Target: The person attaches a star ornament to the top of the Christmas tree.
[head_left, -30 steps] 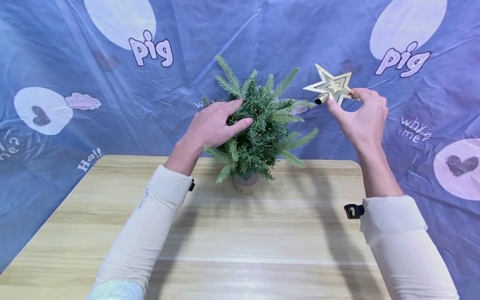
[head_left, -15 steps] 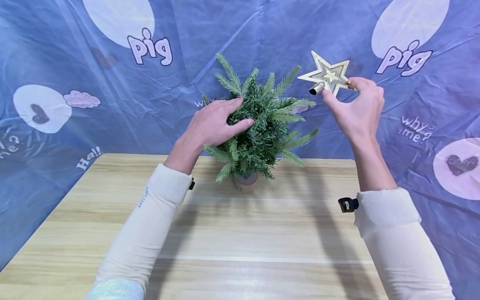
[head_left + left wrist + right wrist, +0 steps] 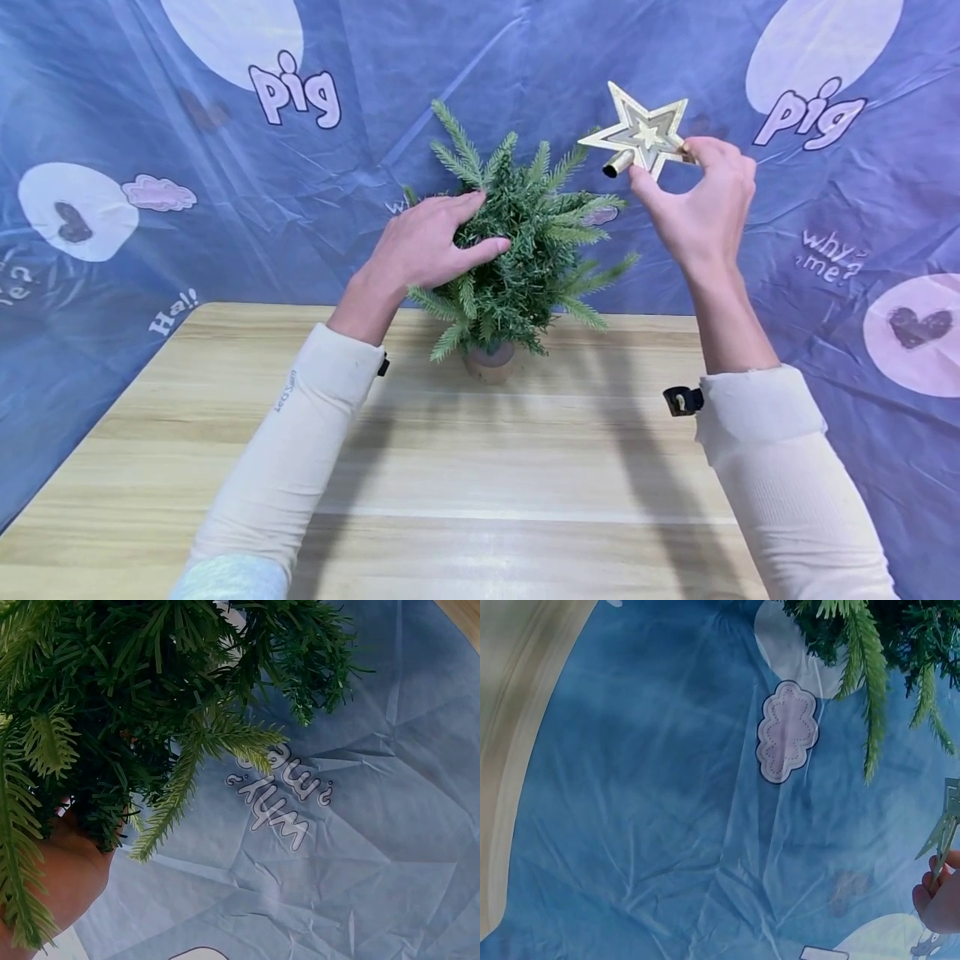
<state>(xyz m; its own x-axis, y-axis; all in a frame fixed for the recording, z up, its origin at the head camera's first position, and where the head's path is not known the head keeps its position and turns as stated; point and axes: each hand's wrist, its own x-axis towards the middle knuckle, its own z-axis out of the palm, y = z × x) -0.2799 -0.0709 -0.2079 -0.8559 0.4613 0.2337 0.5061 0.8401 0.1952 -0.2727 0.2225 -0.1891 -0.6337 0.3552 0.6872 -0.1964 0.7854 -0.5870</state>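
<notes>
Nearest to me is the wooden table (image 3: 480, 467), with both cream sleeves reaching forward across it.

At the far edge of the table stands a small pot (image 3: 489, 362). It holds one thing only, a little artificial fir tree (image 3: 517, 242), whose trunk goes into the pot and whose branches spread wide enough to hide most of the rim. I cannot tell whether there is any filling in the pot.

My left hand (image 3: 423, 246) lies on the left flank of the tree. The fingers are fairly straight and pushed in among the needles, with the thumb lower down, so the hand presses on the foliage and is not clamped round anything. I judge that it rests there to steady the light tree. In the left wrist view the branches (image 3: 112, 712) crowd close to the lens.

My right hand (image 3: 701, 212) is raised to the right of the treetop, just beside it but apart. Thumb and fingertips pinch a gold star (image 3: 639, 137) by its lower points. The star's short tube (image 3: 617, 163) points down and left toward the tree's tip, which I take to be the reason for the edge grip: it leaves the socket free.

Farthest back hangs a blue sheet (image 3: 150, 125) printed with "pig" and hearts.
</notes>
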